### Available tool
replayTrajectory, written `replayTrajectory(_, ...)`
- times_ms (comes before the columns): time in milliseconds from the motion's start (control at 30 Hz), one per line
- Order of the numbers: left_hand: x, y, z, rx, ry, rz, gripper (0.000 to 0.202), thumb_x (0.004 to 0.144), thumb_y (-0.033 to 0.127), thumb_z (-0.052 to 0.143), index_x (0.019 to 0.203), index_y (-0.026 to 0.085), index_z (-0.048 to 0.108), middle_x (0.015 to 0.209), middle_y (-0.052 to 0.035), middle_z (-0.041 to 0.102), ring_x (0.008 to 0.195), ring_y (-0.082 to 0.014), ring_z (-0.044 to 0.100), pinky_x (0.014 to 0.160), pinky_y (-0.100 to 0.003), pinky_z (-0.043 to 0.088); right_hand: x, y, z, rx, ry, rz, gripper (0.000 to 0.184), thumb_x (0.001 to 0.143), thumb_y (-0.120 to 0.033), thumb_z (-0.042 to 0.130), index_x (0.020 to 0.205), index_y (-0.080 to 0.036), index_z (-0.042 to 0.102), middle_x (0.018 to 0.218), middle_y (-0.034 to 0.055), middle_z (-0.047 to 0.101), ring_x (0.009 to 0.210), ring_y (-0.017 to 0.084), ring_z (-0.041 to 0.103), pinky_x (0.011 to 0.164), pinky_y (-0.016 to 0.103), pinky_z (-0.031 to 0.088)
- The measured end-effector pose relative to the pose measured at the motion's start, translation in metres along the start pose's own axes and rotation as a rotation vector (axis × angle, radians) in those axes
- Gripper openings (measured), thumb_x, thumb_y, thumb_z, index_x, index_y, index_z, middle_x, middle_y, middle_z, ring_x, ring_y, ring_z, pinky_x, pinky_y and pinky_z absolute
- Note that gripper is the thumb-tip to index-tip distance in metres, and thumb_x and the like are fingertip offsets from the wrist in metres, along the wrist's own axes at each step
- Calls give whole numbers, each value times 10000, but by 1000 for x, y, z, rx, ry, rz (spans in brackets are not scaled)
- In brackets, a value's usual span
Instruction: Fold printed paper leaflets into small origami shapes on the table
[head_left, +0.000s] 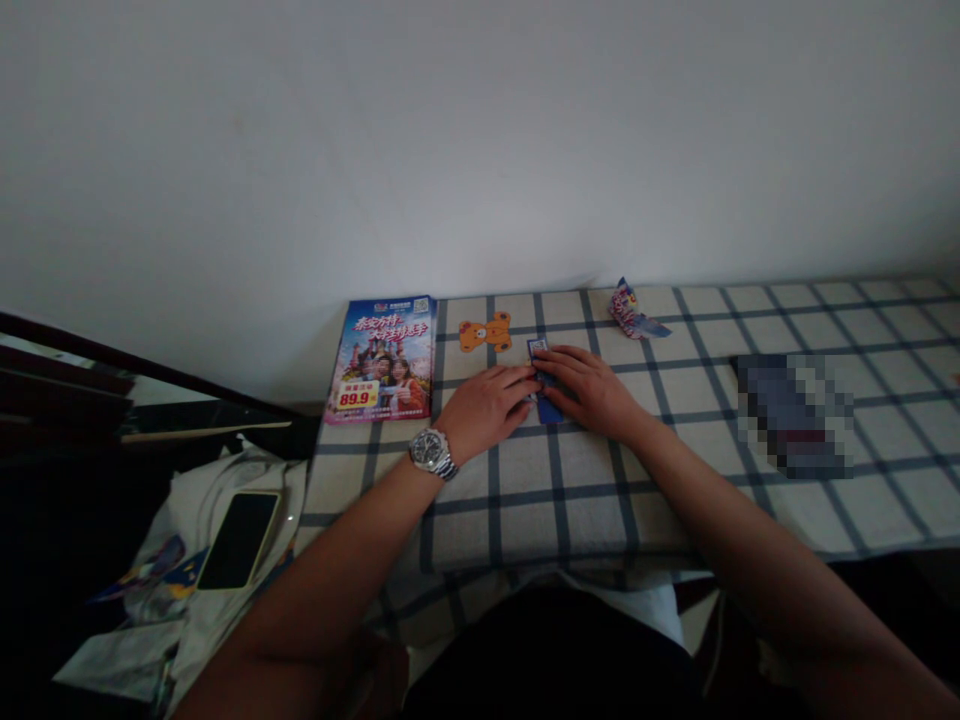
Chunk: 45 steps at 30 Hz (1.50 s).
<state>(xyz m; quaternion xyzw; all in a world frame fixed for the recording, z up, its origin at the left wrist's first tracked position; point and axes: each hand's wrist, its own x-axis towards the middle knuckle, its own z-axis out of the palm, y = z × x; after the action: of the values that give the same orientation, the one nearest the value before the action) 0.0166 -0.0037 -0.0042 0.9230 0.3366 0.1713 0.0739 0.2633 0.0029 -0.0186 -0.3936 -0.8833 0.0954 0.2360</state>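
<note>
A narrow folded flyer (pixel 551 411), blue with a QR code at its top end, lies on the checked tablecloth between my two hands. My left hand (pixel 491 405), with a metal watch (pixel 433 453) on the wrist, grips its left edge with fingers and thumb bent together. From the other side, my right hand (pixel 585 388) presses its fingers and thumb onto the same paper. Both hands meet over the middle of the strip and hide part of it. Just behind them is a flat brown bear figure (pixel 486 333).
A stack of printed flyers (pixel 384 362) lies at the table's left end. Near the wall sits a crumpled folded paper (pixel 632 312). A dark pixelated item (pixel 799 418) rests to the right. Lower left, a phone (pixel 240 540) lies on white bags (pixel 202 490).
</note>
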Motion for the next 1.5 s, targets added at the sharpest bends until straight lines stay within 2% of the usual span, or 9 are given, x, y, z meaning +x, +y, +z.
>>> replayTrajectory(133,1,2,-2,5,-12,-13,295,1041,267,575,1315,207,668,1399,-79,636,1220,-265,606,1094,-459,529,0,1,-2,15,7,-15,428,1060,-329,540,1476,-234,577,1552,75,592,1450,297,519,1216,544,444)
replayTrajectory(267,3,4,-3,19,-16,-17,283,1039,276,579,1295,200,671,1392,-78,638,1215,-273,603,1097,-468,528,-1,2,-2,51,35,-21,406,1062,-310,534,1454,-217,583,1583,113,554,1452,292,529,1197,539,462)
replayTrajectory(433,3,5,-3,22,-13,-28,279,1042,272,568,1294,211,670,1402,-76,634,1231,-267,601,1099,-462,527,0,2,-2,66,57,-27,390,1032,-287,586,1417,-228,612,1523,113,613,1430,298,552,1200,551,463)
replayTrajectory(700,3,4,0,2,11,-41,340,1048,292,575,1364,192,647,1405,-83,647,1212,-255,615,1091,-444,526,0,3,1,69,71,-25,401,1016,-269,606,1416,-243,614,1511,107,624,1421,307,561,1193,572,470)
replayTrajectory(1233,7,8,5,36,88,-85,264,1062,326,571,1247,207,718,1333,-50,703,1083,-236,651,961,-416,564,1,2,0,59,70,-37,390,1023,-272,601,1410,-227,610,1511,115,623,1420,299,561,1195,555,473)
replayTrajectory(1500,11,10,9,49,132,-119,222,1044,303,605,1209,194,706,1282,-50,718,1085,-243,652,964,-413,551,1,1,-1,63,59,-27,398,1020,-270,600,1416,-238,595,1508,113,624,1418,302,560,1197,563,465)
